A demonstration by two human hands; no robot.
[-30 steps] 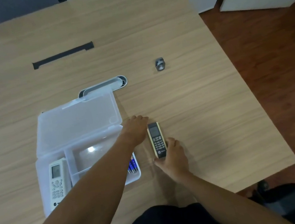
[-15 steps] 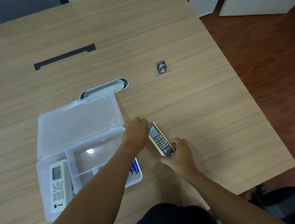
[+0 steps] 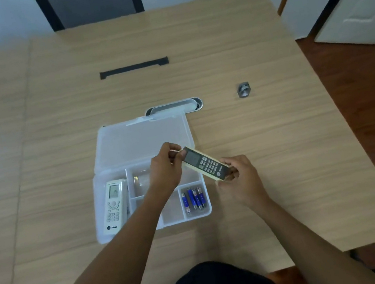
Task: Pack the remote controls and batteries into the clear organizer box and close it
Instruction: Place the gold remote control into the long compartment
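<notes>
While your left hand (image 3: 165,170) pinches the top end of the dark remote control (image 3: 206,164), your right hand (image 3: 239,180) clamps its lower end, so it hangs tilted over the right edge of the clear organizer box (image 3: 156,225). Inside the box, the white remote control (image 3: 114,207) lies in the left compartment and the blue batteries (image 3: 193,198) in the near right one. Its lid (image 3: 142,141) lies open on the wooden table (image 3: 275,176).

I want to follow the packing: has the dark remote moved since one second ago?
Yes. The dark remote has left the table, lifted by both hands toward the organizer box, its top end now over the box's right edge.
</notes>
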